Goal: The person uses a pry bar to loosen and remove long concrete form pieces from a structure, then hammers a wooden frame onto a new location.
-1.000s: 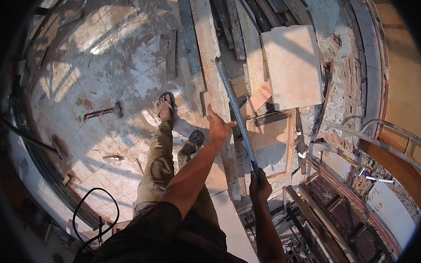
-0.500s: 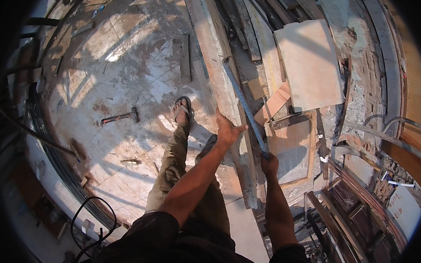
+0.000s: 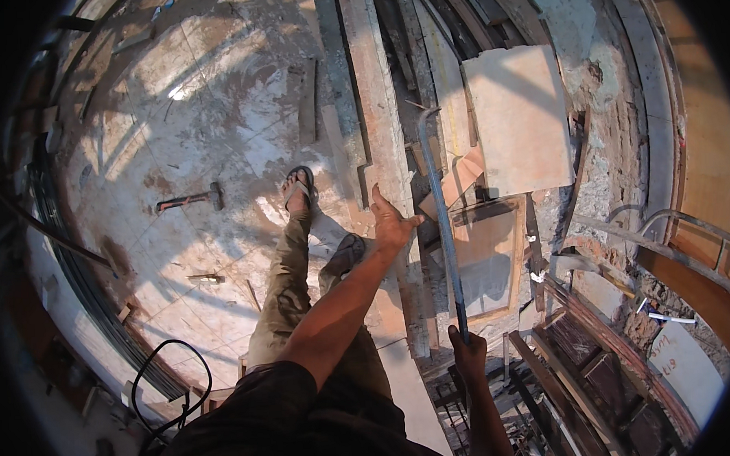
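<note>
My right hand [image 3: 468,355] is wrapped round the lower end of a blue-grey crowbar [image 3: 443,224]. The bar points away from me, and its hooked claw end [image 3: 428,113] is up off the wood. My left hand [image 3: 393,227] lies on a long, rough wooden beam [image 3: 378,105], its fingers apart and holding nothing. A second, greyish plank [image 3: 345,107] runs along the left side of the beam. To the right of the crowbar lies a framed wooden panel [image 3: 484,259].
A hammer [image 3: 191,200] lies on the dusty tiled floor at left, beyond a small metal piece [image 3: 207,279]. A pale board [image 3: 519,119] and stacked timber [image 3: 478,11] lie at far right. Dark wooden frames [image 3: 591,365] are near right. A black cable [image 3: 170,342] loops at lower left.
The crowbar's hooked end has come away from the beam and swung right, and my right hand has drawn back toward me. The beam has shifted, showing a gap beside the greyish plank.
</note>
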Demonstrator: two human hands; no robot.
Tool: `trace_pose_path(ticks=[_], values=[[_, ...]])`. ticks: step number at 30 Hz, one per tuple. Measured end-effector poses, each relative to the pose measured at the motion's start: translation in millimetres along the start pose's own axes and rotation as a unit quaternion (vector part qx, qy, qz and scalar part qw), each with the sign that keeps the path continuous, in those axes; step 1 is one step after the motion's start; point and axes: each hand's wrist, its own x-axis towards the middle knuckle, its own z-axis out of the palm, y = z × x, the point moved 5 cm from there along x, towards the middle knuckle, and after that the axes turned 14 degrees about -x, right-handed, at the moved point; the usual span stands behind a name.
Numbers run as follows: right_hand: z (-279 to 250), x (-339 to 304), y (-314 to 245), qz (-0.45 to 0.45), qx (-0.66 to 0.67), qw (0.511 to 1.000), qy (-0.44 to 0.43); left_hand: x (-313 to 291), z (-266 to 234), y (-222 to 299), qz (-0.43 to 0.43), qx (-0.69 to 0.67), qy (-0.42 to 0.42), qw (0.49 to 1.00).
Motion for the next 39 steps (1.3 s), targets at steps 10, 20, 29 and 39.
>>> trace_pose_path(ticks=[10,20,29,39], values=[[-40,-81,-45,0.226,0.346,0.807,-0.422,9,1,-19,0.07,-0.04,-0.003,0.997],[-34,-72,2,0.046,0.093,0.994,-0.035,0,11,5,-0.053,0.03,-0.003,0.998],[-111,-54,-28,-0.099,-0.314,0.938,0.111,-4,12,21,-0.064,0.052,0.009,0.997],[-188,-92,-111,-0.044,-0.306,0.941,0.136,-2,28,10,-0.061,0.056,0.015,0.996]])
